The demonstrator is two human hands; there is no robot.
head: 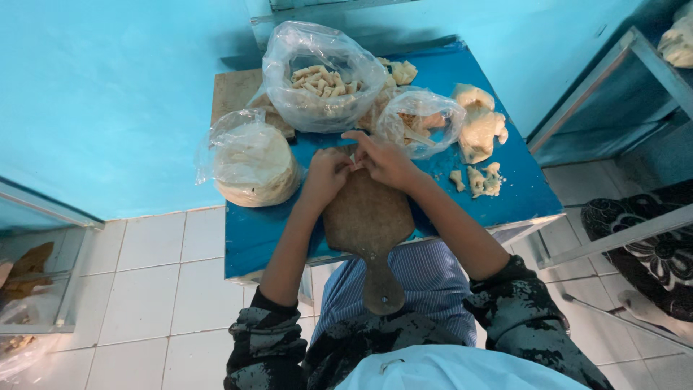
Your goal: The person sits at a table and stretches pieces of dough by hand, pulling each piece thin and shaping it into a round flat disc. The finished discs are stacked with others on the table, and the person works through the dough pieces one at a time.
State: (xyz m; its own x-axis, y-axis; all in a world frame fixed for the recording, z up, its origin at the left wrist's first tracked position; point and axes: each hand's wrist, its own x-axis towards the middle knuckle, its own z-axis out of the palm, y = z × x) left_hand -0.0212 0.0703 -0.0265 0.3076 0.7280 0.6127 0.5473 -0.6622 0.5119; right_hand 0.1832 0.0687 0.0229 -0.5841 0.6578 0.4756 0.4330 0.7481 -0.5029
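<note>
My left hand (pixel 324 173) and my right hand (pixel 382 157) meet at the far end of a round wooden board (pixel 368 217) with a handle that points toward me. Both sets of fingers pinch a small pale piece of dough (pixel 354 165) between them, mostly hidden by the fingers. The board lies on a small blue table (pixel 253 238). Just beyond my hands stands a clear bag of rolled pastry pieces (pixel 323 79).
A bagged stack of flat round wrappers (pixel 253 162) sits left of the board. A smaller bag (pixel 421 123) and lumps of dough (pixel 478 126) lie to the right. Turquoise walls, a white tiled floor, a metal rack (pixel 621 87) at right, a glass case (pixel 36 267) at left.
</note>
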